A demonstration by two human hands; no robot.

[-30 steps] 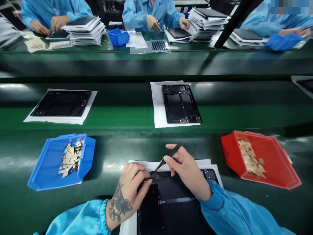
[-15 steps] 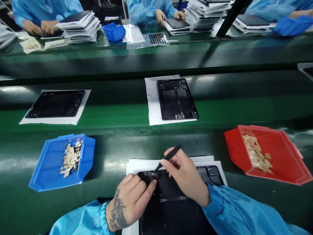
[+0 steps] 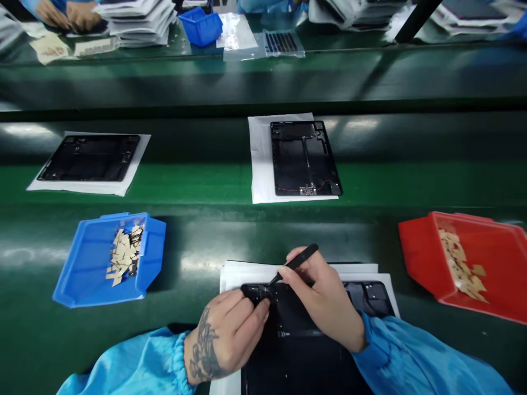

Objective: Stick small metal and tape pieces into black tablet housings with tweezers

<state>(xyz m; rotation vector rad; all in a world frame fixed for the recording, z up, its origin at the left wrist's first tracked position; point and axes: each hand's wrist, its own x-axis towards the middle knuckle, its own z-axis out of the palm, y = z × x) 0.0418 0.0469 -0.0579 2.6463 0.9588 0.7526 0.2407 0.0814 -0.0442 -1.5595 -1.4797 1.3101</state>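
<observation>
Black tablet shell [image 3: 304, 351] lying on white paper [image 3: 234, 274] between blue bin [image 3: 88, 263] and red bin [image 3: 486, 258]. Left hand [image 3: 230, 334] curled, fingertips pinning a small part at the shell's upper left corner; right hand [image 3: 321, 296] pinching black tweezers [image 3: 294, 264] closed, tip touching that part. Seemingly seating the part; next calling for steady pressing down.

A single head-worn camera is looking forward and steeply down, sitting close over the green bench [image 3: 197, 241]. It is facing across the belt [image 3: 391, 181] toward the far worktop [image 3: 370, 71], whose upper part is being cut off by the frame's top edge.
</observation>
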